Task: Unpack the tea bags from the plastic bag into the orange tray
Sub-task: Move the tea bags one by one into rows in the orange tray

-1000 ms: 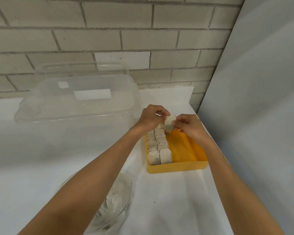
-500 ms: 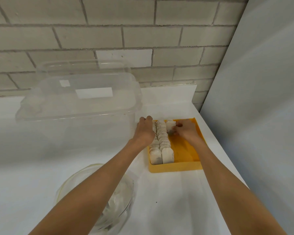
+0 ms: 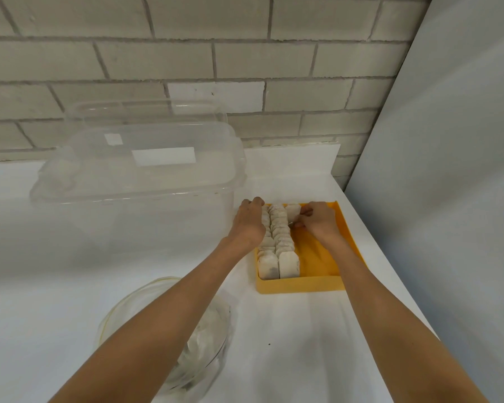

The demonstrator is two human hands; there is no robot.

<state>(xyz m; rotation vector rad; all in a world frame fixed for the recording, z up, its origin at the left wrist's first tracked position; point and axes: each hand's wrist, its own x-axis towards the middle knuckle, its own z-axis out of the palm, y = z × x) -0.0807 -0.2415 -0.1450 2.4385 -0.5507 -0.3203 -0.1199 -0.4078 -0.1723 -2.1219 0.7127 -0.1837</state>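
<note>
Fingers (image 3: 301, 221) of right hand (image 3: 320, 223) are pinching a tea bag (image 3: 293, 211), starting row three in orange tray (image 3: 300, 285); left hand (image 3: 249, 221) is likely bracing filled rows (image 3: 278, 238), grip unclear.

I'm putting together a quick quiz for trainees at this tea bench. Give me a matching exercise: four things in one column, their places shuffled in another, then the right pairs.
1. orange tray
2. plastic bag
3. clear lidded box
4. right hand

A. back left, in front of the brick wall
B. pinching a tea bag at the tray's far end
C. nearest the camera, partly under the left forearm
D. near the table's right edge, with rows of tea bags inside

Pairs: 1-D, 2-C, 3-A, 4-B
</note>
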